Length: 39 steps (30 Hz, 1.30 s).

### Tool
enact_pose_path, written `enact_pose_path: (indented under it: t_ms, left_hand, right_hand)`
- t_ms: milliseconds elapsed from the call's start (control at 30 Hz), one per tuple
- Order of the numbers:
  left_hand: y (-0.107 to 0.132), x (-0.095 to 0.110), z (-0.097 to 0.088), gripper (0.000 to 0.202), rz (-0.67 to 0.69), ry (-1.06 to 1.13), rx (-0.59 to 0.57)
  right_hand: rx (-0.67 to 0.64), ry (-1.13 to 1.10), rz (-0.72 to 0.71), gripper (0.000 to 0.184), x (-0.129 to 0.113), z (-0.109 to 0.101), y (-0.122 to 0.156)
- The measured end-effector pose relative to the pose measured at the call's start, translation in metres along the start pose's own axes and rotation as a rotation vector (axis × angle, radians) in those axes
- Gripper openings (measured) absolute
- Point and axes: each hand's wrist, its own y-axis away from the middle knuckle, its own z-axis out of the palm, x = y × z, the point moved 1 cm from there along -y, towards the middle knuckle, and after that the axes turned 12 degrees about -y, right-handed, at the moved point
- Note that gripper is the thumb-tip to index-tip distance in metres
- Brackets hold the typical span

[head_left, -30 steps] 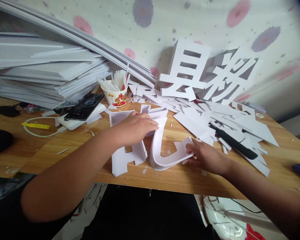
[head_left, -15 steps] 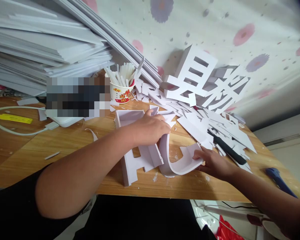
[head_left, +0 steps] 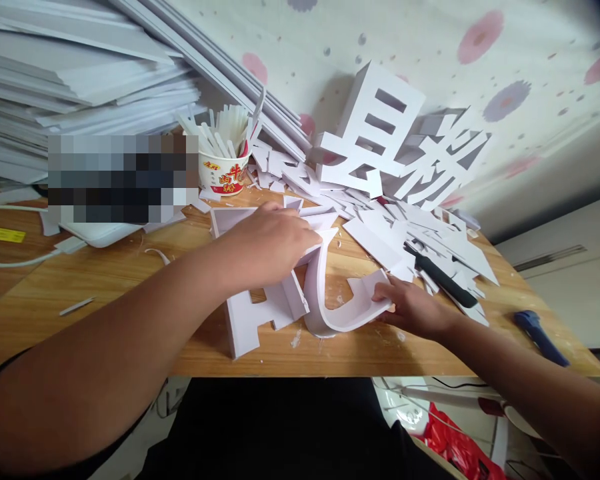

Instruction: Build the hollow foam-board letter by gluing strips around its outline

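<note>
A hollow white foam-board character (head_left: 245,327) lies on the wooden table in front of me, with upright side walls and a long curved wall (head_left: 323,293) sweeping round on its right. My left hand (head_left: 277,243) reaches over its upper middle, fingers bent down on the walls near the top of the curve; the fingertips are partly hidden. At the far right end of that curve, my right hand (head_left: 405,303) pinches the wall between thumb and fingers. Right of the hands, a black-handled tool (head_left: 445,280) rests on white offcuts (head_left: 375,243).
A paper cup (head_left: 223,175) of white sticks stands behind. Two finished white characters (head_left: 375,127) lean at the wall. Stacked white boards (head_left: 100,67) fill the back left. A blue-handled tool (head_left: 540,337) lies near the right edge. A white cable (head_left: 20,261) runs at left.
The whole view has shifted slightly. My left hand has drawn back a little to the left, uncovering the curve's upper tip. The right hand keeps its pinch on the other end.
</note>
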Motion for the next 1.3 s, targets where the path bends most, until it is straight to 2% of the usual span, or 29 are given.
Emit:
enact_pose_path:
  t_ms: [67, 133, 267, 500, 600, 900, 1100, 1300]
  left_hand:
    - [0.008, 0.009, -0.01, 0.028, -0.084, 0.013, -0.028]
    - [0.011, 0.019, -0.014, 0.028, -0.108, 0.029, -0.104]
    - [0.001, 0.032, -0.011, 0.023, -0.096, 0.04, -0.293]
    - [-0.016, 0.04, -0.003, 0.028, -0.055, 0.073, -0.431]
    - [-0.016, 0.044, 0.001, 0.032, -0.07, 0.049, -0.474]
    - [-0.024, 0.045, 0.009, 0.036, -0.307, 0.14, -0.575]
    - [-0.03, 0.05, 0.006, 0.036, -0.374, 0.12, -0.592]
    - [-0.033, 0.049, 0.007, 0.034, -0.409, 0.147, -0.619]
  right_hand:
    - [0.009, 0.003, -0.004, 0.022, -0.001, 0.0, -0.001]
    - [0.02, 0.009, -0.016, 0.024, -0.001, 0.0, -0.001]
    - [0.048, 0.018, -0.058, 0.025, -0.002, 0.0, -0.001]
    - [0.025, -0.009, -0.031, 0.027, -0.003, -0.001, -0.001]
    - [0.008, -0.013, -0.015, 0.03, -0.004, -0.003, -0.002]
    - [-0.02, 0.025, -0.043, 0.032, -0.007, -0.005, -0.005]
    - [0.022, 0.049, -0.108, 0.033, -0.005, -0.006, -0.005]
    - [0.028, 0.052, -0.112, 0.034, -0.004, -0.007, -0.006]
